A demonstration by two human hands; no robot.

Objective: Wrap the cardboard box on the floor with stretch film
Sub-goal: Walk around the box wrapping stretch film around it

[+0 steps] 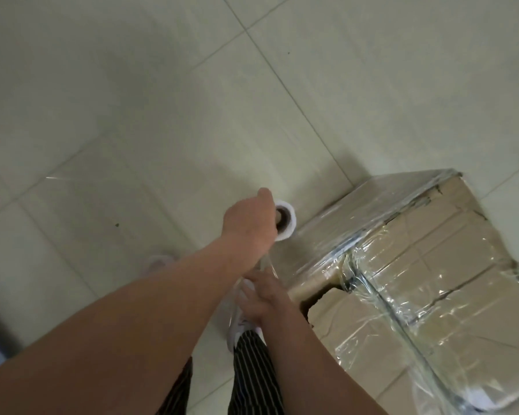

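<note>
Just off the left face of the cardboard box (408, 265), which stands on the tiled floor (132, 100), the person holds the stretch film roll (286, 223) upright, its brown core end facing up. The left hand (248, 218) reaches out at the end of a straight arm and grips the roll near its top; the back of the hand hides how the fingers sit. Nearer the person, beside the box's near-left corner, the right hand (261, 298) is curled round a bunched strand of film (265, 265) that runs up to the roll. Glossy film bands already cross the box's torn top flaps and cover its left face. Striped trousers (252, 372) and a white shoe (159, 262) stand left of the box. Pale tiles stretch wide to the box's left and beyond its far edge.
</note>
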